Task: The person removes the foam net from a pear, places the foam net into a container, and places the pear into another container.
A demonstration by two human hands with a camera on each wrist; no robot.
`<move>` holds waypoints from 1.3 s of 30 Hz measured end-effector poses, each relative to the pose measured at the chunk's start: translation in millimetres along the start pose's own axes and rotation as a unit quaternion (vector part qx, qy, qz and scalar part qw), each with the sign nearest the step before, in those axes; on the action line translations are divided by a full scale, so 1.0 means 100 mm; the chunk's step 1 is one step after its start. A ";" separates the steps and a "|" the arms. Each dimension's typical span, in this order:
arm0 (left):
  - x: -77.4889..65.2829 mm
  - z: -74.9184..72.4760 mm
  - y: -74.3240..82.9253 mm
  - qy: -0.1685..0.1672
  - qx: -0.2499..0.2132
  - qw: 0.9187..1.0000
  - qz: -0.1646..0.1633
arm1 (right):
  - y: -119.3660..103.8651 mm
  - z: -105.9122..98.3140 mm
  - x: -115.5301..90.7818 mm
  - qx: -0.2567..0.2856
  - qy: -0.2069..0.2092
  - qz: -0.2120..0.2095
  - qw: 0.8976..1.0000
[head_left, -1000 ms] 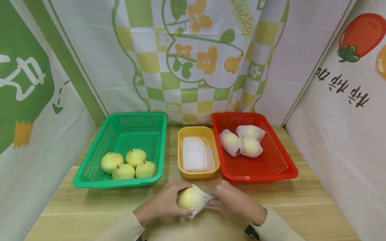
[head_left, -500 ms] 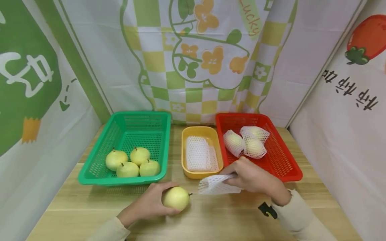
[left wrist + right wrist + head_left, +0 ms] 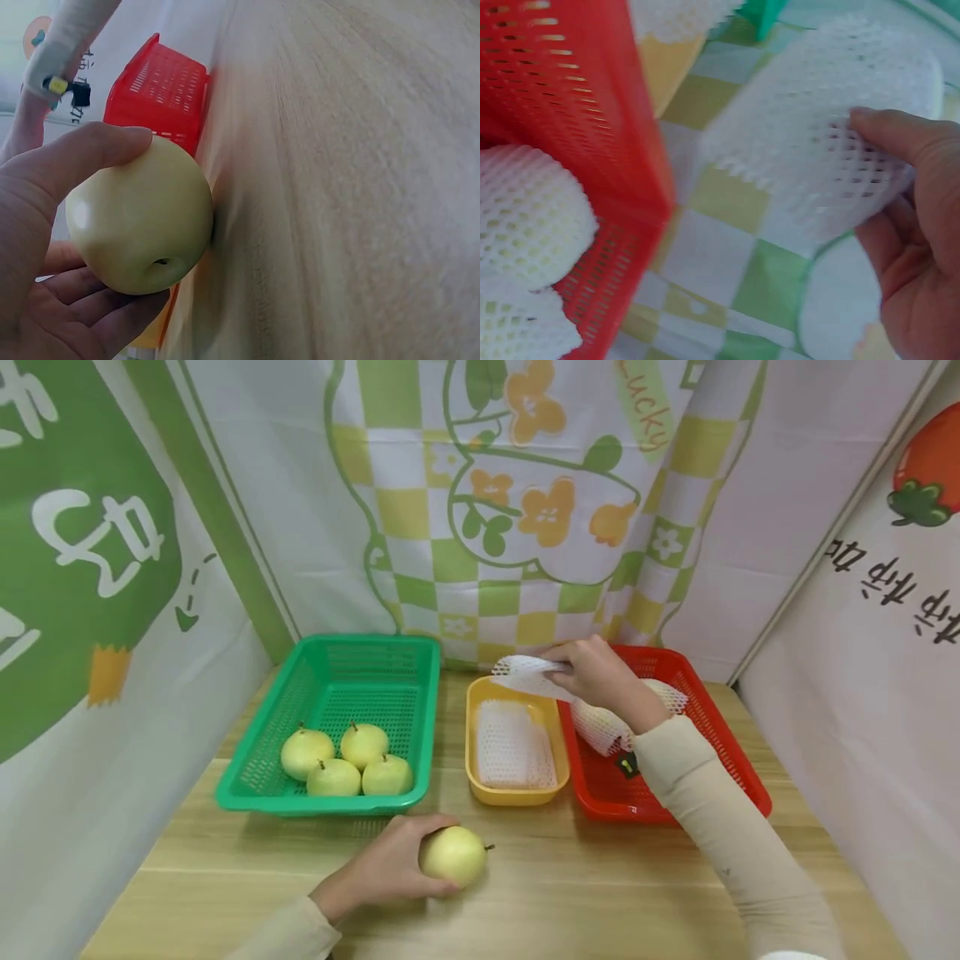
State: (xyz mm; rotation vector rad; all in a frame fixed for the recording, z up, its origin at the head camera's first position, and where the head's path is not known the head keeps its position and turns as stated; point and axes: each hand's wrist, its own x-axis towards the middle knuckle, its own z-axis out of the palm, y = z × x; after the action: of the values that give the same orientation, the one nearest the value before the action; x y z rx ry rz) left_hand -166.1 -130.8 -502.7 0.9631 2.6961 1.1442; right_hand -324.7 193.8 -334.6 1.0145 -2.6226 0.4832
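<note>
head view: the left hand [image 3: 382, 870] grasps a bare yellow-green pear [image 3: 452, 856] resting on the wooden table [image 3: 570, 893], just in front of the green basket [image 3: 330, 793] holding 4 pears. the right hand [image 3: 592, 670] pinches a white foam net sleeve [image 3: 525, 672] above the far end of the yellow tray [image 3: 517, 796], beside the red basket [image 3: 720, 760] of netted pears [image 3: 600, 731].

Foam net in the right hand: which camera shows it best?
The right wrist view: the foam net fills the frame, pinched by the right hand. The head view shows it small above the yellow tray's far rim. The left wrist view misses it, showing only the pear.
</note>
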 end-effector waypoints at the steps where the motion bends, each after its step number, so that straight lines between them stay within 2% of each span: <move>1: 0.00 0.01 0.00 0.000 -0.001 1.000 0.001 | 0.05 0.07 0.07 -0.015 0.005 -0.011 1.000; 5: -0.02 0.01 0.02 0.001 0.004 1.000 0.005 | 0.24 0.35 0.26 -0.086 0.031 -0.068 0.993; 9: -0.04 0.00 0.02 0.004 0.021 1.000 0.006 | 0.35 0.62 0.36 -0.169 0.047 -0.120 0.977; 11: -0.04 0.00 0.03 0.002 0.025 1.000 0.006 | 0.40 0.74 0.36 -0.205 0.031 -0.128 0.970; 14: -0.04 0.01 0.03 -0.002 0.025 1.000 0.006 | 0.42 0.88 0.38 -0.234 -0.019 -0.133 0.963; 18: -0.04 0.01 0.04 -0.003 0.019 1.000 0.004 | 0.40 1.03 0.45 -0.224 -0.073 -0.168 0.957; 21: -0.05 0.00 0.05 -0.003 0.017 1.000 0.000 | 0.39 1.09 0.51 -0.201 -0.103 -0.180 0.957; 25: -0.05 -0.01 0.06 -0.008 0.019 1.000 -0.007 | 0.42 1.13 0.53 -0.136 -0.167 -0.141 0.966; 30: -0.05 -0.01 0.07 -0.021 0.010 1.000 -0.014 | 0.47 1.13 0.47 -0.044 -0.258 -0.075 0.962; 34: -0.03 -0.02 0.08 -0.030 0.013 0.999 -0.019 | 0.48 0.96 0.46 -0.011 -0.272 -0.018 0.962; 36: -0.02 -0.03 0.09 -0.034 0.024 0.999 -0.018 | 0.47 0.80 0.46 -0.007 -0.258 0.005 0.966; 39: 0.00 -0.07 0.10 -0.042 0.055 0.998 -0.007 | 0.40 0.55 0.45 -0.007 -0.228 0.005 0.974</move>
State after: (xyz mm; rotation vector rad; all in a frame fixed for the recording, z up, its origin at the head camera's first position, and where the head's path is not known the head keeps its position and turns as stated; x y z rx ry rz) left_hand -162.5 -129.9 -490.5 0.9805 2.7198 0.9385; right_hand -392.0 172.5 -375.0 1.2305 -3.0233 0.2536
